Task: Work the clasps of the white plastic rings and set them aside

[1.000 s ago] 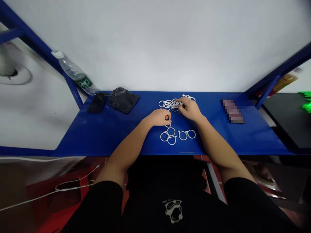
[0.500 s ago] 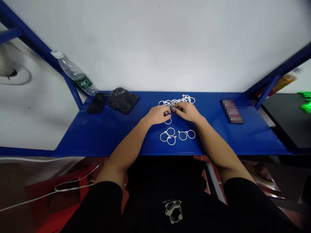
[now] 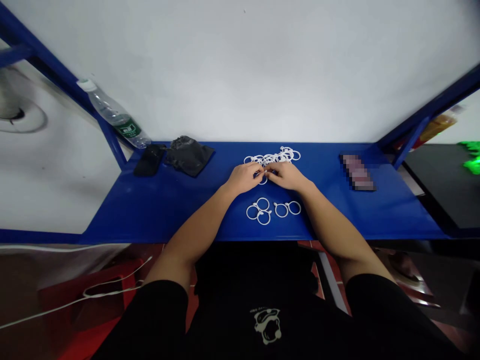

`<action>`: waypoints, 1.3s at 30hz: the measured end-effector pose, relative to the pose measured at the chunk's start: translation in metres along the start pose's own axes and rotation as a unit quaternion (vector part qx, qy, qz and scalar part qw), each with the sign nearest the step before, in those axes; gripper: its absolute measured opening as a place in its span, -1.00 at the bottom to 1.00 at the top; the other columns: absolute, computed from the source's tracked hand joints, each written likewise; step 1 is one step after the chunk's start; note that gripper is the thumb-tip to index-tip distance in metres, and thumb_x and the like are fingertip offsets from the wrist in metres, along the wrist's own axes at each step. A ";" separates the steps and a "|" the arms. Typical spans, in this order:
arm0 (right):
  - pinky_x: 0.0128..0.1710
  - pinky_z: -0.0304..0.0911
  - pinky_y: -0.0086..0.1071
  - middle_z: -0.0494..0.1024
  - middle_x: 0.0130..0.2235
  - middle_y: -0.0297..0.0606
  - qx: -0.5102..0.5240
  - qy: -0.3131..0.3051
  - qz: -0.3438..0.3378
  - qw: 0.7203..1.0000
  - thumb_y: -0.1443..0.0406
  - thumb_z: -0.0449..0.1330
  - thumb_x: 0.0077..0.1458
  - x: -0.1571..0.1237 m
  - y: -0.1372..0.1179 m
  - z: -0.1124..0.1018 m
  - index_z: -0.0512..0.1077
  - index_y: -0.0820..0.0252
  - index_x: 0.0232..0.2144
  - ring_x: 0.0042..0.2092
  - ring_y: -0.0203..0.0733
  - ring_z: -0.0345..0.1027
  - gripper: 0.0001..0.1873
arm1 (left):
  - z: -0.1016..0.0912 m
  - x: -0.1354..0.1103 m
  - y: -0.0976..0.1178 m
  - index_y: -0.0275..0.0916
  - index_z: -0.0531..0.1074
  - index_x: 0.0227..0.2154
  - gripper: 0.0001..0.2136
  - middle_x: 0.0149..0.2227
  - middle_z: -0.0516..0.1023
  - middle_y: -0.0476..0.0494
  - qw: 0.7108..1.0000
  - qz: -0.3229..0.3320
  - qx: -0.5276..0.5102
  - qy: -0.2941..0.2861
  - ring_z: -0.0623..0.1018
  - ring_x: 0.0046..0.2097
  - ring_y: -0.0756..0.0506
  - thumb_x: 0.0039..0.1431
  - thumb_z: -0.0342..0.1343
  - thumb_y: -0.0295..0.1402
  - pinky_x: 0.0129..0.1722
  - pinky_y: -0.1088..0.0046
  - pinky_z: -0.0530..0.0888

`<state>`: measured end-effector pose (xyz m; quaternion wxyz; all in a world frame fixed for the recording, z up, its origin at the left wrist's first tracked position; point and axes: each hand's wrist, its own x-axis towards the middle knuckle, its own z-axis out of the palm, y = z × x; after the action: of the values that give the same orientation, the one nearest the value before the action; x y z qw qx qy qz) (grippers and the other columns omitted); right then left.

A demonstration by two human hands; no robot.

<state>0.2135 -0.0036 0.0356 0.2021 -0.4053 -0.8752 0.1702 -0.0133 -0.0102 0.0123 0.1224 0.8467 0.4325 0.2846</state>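
My left hand (image 3: 245,177) is closed in a pinch on a white curtain ring (image 3: 263,181), a thin hoop with a small tab. The fingertips of my right hand (image 3: 287,175) meet the left ones at the top of this ring and are pinched on a white ring too; whether it is the same one is hidden by the fingers. Just behind both hands lies a heap of white rings (image 3: 286,151). In front of them, three touching rings (image 3: 263,223) form a cluster, and a joined-looking pair of rings (image 3: 294,214) lies to its right.
The blue tabletop (image 3: 123,210) meets a white wall. At the back left are a black phone (image 3: 149,160), a dark drawstring pouch (image 3: 189,155) and a leaning plastic bottle (image 3: 116,117). A pixelated phone-like object (image 3: 357,172) lies on the right. Blue frame bars flank both sides.
My right hand has come back from the heap toward me and now touches my left fingertips. The ring in my left hand has shifted slightly away and right.
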 end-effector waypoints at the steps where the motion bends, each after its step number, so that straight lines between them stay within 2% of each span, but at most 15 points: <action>1: -0.23 0.22 -0.29 0.71 -0.27 -0.19 0.005 -0.001 0.002 1.000 0.17 0.12 0.34 0.000 -0.001 0.000 0.63 0.17 -0.17 -0.30 -0.12 0.49 -0.69 | 0.001 0.000 0.000 -0.18 0.63 -0.20 -0.91 -0.13 0.73 -0.10 1.000 0.009 -0.002 0.010 0.67 -0.12 -0.12 0.38 0.22 -0.44 -0.13 0.39 0.51; 9: -0.27 0.19 -0.32 0.64 -0.34 -0.23 0.054 0.033 0.010 0.998 0.23 0.14 0.22 -0.001 -0.005 -0.002 0.55 0.17 -0.22 -0.35 -0.16 0.39 -0.79 | 0.004 0.000 -0.002 -0.17 0.63 -0.18 -0.92 -0.16 0.73 -0.10 0.999 0.014 -0.013 0.042 0.67 -0.17 -0.09 0.37 0.24 -0.44 -0.17 0.41 0.51; 18: -0.33 0.15 -0.30 0.48 -0.49 -0.34 0.063 0.057 -0.004 0.996 0.25 0.11 0.05 0.001 -0.002 0.001 0.43 0.11 -0.37 -0.43 -0.18 0.30 -0.88 | 0.000 0.000 0.004 -0.16 0.63 -0.19 -0.93 -0.15 0.74 -0.09 0.999 0.003 -0.019 -0.025 0.68 -0.12 -0.10 0.41 0.25 -0.34 -0.12 0.38 0.52; 23: -0.32 0.20 -0.31 0.54 -0.47 -0.33 0.063 0.057 -0.001 0.996 0.29 0.12 0.06 0.000 -0.002 0.000 0.46 0.11 -0.40 -0.43 -0.18 0.34 -0.89 | -0.002 0.000 0.009 -0.15 0.63 -0.19 -0.92 -0.13 0.74 -0.10 0.999 -0.005 -0.011 -0.040 0.67 -0.11 -0.10 0.40 0.27 -0.30 -0.10 0.38 0.51; 27: -0.28 0.28 -0.30 0.63 -0.40 -0.29 0.049 0.083 0.005 0.995 0.33 0.11 0.10 -0.003 0.001 -0.003 0.56 0.12 -0.32 -0.40 -0.15 0.42 -0.80 | -0.008 0.000 0.010 -0.15 0.63 -0.13 -0.91 -0.09 0.73 -0.11 0.999 -0.006 -0.022 -0.039 0.67 -0.07 -0.11 0.41 0.28 -0.29 -0.06 0.38 0.51; 31: -0.17 0.40 -0.23 0.73 -0.22 -0.17 -0.002 0.185 0.037 0.982 0.31 0.12 0.21 -0.005 0.010 -0.006 0.64 0.15 -0.08 -0.27 -0.05 0.54 -0.66 | -0.019 0.003 0.008 -0.17 0.60 -0.03 -0.80 -0.13 0.71 -0.10 0.998 -0.049 -0.028 -0.040 0.67 -0.10 -0.13 0.36 0.34 -0.25 -0.09 0.36 0.50; 34: -0.03 0.48 -0.13 0.75 -0.04 -0.10 -0.035 0.230 0.038 0.972 0.35 0.13 0.20 -0.004 0.017 -0.007 0.65 0.14 0.01 -0.09 0.04 0.61 -0.59 | -0.024 0.002 0.009 -0.16 0.61 -0.10 -0.76 -0.24 0.69 -0.05 0.992 -0.062 -0.046 -0.104 0.64 -0.22 -0.10 0.28 0.41 -0.18 -0.18 0.37 0.46; 37: 0.10 0.50 -0.03 0.71 0.11 -0.08 -0.052 0.219 0.023 0.974 0.42 0.14 0.13 -0.001 0.022 -0.005 0.64 0.12 0.09 0.12 0.13 0.58 -0.49 | -0.021 -0.001 0.013 -0.15 0.62 -0.18 -0.72 -0.27 0.68 -0.03 0.977 -0.029 -0.070 -0.197 0.62 -0.27 -0.09 0.16 0.49 -0.13 -0.24 0.38 0.43; 39: 0.12 0.50 0.01 0.69 0.15 -0.07 -0.056 0.209 0.023 0.976 0.44 0.15 0.10 0.000 0.023 -0.003 0.62 0.11 0.13 0.17 0.15 0.55 -0.44 | -0.016 -0.002 0.016 -0.14 0.63 -0.21 -0.72 -0.25 0.68 -0.03 0.972 0.003 -0.063 -0.226 0.63 -0.25 -0.10 0.13 0.50 -0.14 -0.24 0.37 0.43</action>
<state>0.2296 0.0105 0.0277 0.3531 -0.4629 -0.8122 0.0370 -0.0136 -0.0221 0.0319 0.2696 0.8809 0.3724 0.1127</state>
